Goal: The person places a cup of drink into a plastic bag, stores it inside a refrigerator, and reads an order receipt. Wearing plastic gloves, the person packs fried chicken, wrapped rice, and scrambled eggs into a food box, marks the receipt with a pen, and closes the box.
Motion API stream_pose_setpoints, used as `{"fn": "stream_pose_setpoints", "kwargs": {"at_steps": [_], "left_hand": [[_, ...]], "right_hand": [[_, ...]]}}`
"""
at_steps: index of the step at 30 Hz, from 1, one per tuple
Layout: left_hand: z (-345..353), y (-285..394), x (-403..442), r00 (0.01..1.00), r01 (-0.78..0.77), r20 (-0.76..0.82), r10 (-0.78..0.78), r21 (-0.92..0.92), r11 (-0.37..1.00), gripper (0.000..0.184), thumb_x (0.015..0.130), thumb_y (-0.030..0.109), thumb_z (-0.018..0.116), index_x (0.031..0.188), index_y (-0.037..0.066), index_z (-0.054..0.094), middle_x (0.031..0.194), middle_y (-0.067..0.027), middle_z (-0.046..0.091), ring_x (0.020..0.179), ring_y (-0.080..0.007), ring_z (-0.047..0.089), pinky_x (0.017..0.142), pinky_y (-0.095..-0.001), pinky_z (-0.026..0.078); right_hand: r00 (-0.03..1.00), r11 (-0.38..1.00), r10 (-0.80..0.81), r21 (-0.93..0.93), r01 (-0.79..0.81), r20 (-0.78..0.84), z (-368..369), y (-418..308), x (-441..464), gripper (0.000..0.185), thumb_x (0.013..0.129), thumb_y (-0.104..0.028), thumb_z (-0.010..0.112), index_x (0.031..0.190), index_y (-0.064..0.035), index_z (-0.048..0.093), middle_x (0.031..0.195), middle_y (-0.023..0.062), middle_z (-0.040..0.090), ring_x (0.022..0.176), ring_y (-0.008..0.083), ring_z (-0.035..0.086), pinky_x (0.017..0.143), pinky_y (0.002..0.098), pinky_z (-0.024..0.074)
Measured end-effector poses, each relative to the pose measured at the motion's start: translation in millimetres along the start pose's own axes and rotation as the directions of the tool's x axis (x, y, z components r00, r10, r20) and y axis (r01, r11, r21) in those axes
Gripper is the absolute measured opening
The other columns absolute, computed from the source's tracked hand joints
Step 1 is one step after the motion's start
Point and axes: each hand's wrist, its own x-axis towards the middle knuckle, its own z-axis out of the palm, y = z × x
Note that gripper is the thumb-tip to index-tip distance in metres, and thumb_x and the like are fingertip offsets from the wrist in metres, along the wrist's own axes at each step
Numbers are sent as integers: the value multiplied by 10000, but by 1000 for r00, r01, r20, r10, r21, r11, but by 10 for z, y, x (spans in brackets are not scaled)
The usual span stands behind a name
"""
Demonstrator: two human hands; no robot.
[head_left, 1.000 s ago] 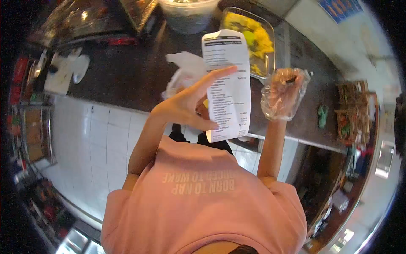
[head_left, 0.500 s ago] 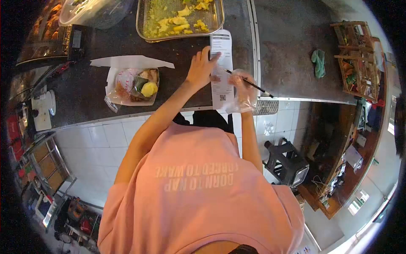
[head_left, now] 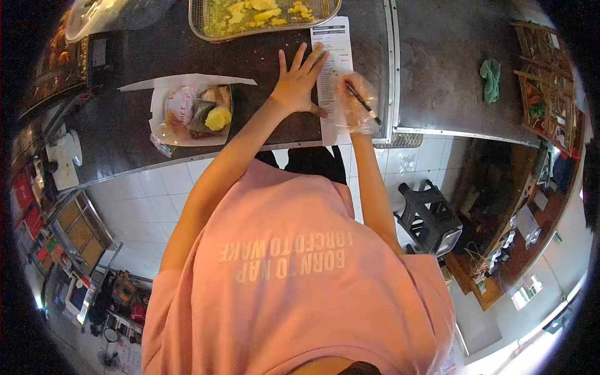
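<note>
A long printed receipt point(head_left: 330, 130) lies on the dark counter. My left hand point(head_left: 296, 86) is bare and rests flat at its left edge, fingers spread, with some fingertips on the paper. My right hand point(head_left: 356, 105), in a clear plastic glove, is closed around a thin black pencil point(head_left: 361, 101) over the right side of the receipt. The pencil's tip is hard to make out against the glove and paper. Left of my left hand sits an open white paper box point(head_left: 156, 119) holding wrapped food and a yellow piece.
A metal mesh tray point(head_left: 195, 22) with yellow food pieces stands beyond the receipt. On the right counter lies a green cloth point(head_left: 490, 81), near wooden crates point(head_left: 547, 87). A black stool point(head_left: 431, 215) stands on the floor below. A clear plastic container point(head_left: 103, 17) is at the upper left.
My left hand has opened from bunched fingers to a wide spread on the receipt. My right hand still holds the pencil, now angled more steeply. The whole view has shifted slightly.
</note>
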Motion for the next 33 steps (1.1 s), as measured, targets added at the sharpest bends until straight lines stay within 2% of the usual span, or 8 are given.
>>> {"fn": "stream_pose_setpoints", "kwargs": {"at_steps": [1, 5, 8, 16, 20, 24, 30, 33], "left_hand": [[1, 4, 1, 1000, 9, 14, -9, 8, 1000, 1279, 341, 614, 741, 1370, 124, 159, 1437, -70, 89, 1312, -344, 58, 951, -679, 27], [51, -40, -4, 999, -7, -38, 6, -26, 1000, 1262, 354, 596, 750, 1371, 139, 159, 1437, -62, 101, 1312, -346, 64, 952, -679, 28], [53, -52, -14, 999, -12, -44, 10, -48, 999, 1259, 349, 595, 751, 1370, 147, 165, 1434, -66, 118, 1312, -344, 69, 954, -678, 25], [95, -68, -13, 998, -10, -65, 6, -66, 998, 1257, 343, 572, 764, 1368, 152, 171, 1435, -53, 121, 1314, -336, 69, 962, -670, 21], [80, -61, -14, 999, -5, -48, 2, -52, 999, 1263, 335, 571, 765, 1369, 158, 169, 1437, -46, 112, 1316, -327, 68, 965, -667, 19], [104, -67, -11, 998, -1, -61, -3, -69, 998, 1264, 330, 559, 770, 1369, 166, 168, 1439, -42, 108, 1317, -322, 69, 963, -669, 24], [112, -67, -5, 997, -1, -72, -4, -78, 997, 1268, 324, 538, 782, 1369, 176, 163, 1439, -38, 110, 1316, -318, 76, 967, -665, 23], [110, -72, -8, 999, 4, -40, -6, -42, 999, 1265, 326, 549, 777, 1369, 177, 164, 1438, -38, 114, 1316, -319, 77, 966, -666, 25]], "right_hand": [[987, 989, 150, 5, -150, -65, 37, 109, -36, 53, 776, -48, 600, 749, -31, 558, 662, 29, 529, 623, 83, 501, 557, 244, 417], [997, 997, 77, 32, -76, -4, 56, 79, -175, 53, 761, -29, 618, 762, -29, 566, 670, 25, 547, 633, 85, 518, 557, 228, 422], [999, 979, -2, -202, -5, -36, 55, 107, -229, 50, 768, -33, 618, 764, -27, 568, 680, 17, 558, 628, 85, 522, 552, 225, 422], [996, 997, 82, -9, -82, 41, -13, -111, -304, 69, 779, -74, 604, 734, -46, 560, 665, 41, 552, 627, 98, 527, 583, 242, 428], [975, 970, 212, 138, -203, -59, -56, 18, -320, 69, 771, -65, 609, 741, -45, 551, 678, 33, 550, 613, 110, 508, 596, 258, 431], [983, 992, 86, -82, -100, -161, -20, 49, -381, 64, 742, -16, 601, 709, -48, 557, 620, 51, 536, 570, 112, 511, 531, 244, 419], [959, 986, 117, 147, -81, -256, 50, 28, -378, 65, 739, -50, 611, 707, -64, 557, 633, 77, 554, 563, 162, 543, 536, 261, 426], [996, 993, 74, -93, -79, -56, 66, -28, -380, 72, 752, -56, 635, 750, -59, 562, 647, 34, 558, 588, 99, 524, 536, 241, 420]]}}
